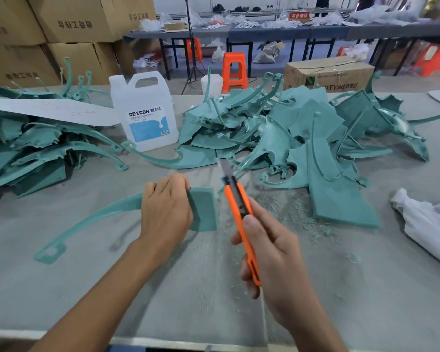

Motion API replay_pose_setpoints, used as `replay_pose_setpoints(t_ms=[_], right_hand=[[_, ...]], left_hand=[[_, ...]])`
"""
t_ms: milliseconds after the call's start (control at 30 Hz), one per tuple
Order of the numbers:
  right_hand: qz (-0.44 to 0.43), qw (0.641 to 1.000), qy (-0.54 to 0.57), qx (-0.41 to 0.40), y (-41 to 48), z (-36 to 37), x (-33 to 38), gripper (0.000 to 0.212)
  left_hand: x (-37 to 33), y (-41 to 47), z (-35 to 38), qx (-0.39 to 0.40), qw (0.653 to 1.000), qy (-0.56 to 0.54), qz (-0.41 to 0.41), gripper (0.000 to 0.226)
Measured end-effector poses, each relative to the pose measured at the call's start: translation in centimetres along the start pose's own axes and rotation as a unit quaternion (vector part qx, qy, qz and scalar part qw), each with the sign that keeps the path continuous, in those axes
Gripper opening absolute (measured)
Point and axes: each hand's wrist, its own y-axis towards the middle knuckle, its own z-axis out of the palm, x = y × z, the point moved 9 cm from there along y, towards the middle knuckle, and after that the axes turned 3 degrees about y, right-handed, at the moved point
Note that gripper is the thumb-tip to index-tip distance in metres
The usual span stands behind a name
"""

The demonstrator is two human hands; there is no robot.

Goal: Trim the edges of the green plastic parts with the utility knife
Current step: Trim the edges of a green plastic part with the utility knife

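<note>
Two hands: both in view over the grey desk (48, 288).
Left hand (165, 207): fingers curled over the far edge of a green plastic part (205, 209), holding it down on the desk; the part's long curved arm sweeps out to the left.
Right hand (269, 252): wrapped around the orange utility knife (235, 212), blade extended and pointing away, just right of the part.
Right pile (302, 128): green parts heaped behind the knife.
Left pile (36, 153): more green parts.
White jug (145, 110): upright between the piles.

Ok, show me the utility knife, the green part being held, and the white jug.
utility knife (239, 209): head view, on the orange handle, upper half.
green part (205, 209): head view, on its flat rectangular end.
white jug (148, 123): head view, on the front label.
</note>
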Motion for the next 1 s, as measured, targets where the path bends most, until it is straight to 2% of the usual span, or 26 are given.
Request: replay_pose_setpoints(t_ms=[100,200,367,533,633,700,800,1000], right_hand=[[0.034,0.996,-0.083,-0.028,0.8,-1.7,-2.2,0.039],[0.09,0.982,-0.166,0.015,1.6,-2.1,-5.5,0.039],[0.133,0.971,-0.18,0.078,2.0,-2.4,-6.4,0.045],[0.099,0.985,-0.106,0.091,2.5,-2.1,-2.3,0.04],[0.085,0.988,-0.004,0.126,2.2,-1.9,0.0,0.03],[0.078,0.991,0.035,0.106,2.5,-2.7,0.6,0.028],[0.087,0.994,-0.045,0.056,2.9,-3.9,-1.1,0.033],[0.125,0.966,-0.206,0.094,1.6,-2.4,-5.5,0.029]], left_hand=[[-0.2,0.1,-0.1,-0.001,1.0,0.003,0.004,0.034],[0.1,0.1,0.1,0.002,1.0,0.0,0.006,0.03],[0.2,0.2,0.4,0.011,1.0,0.0,0.003,0.03],[0.3,0.0,0.3,0.014,1.0,-0.004,-0.003,0.028],[0.4,-0.2,0.1,0.014,1.0,-0.014,-0.005,0.028],[0.2,-0.2,0.0,0.008,1.0,-0.015,-0.003,0.028],[-0.1,-0.1,-0.1,0.004,1.0,-0.013,0.0,0.028],[0.0,-0.1,0.0,0.012,1.0,-0.001,-0.01,0.028]])
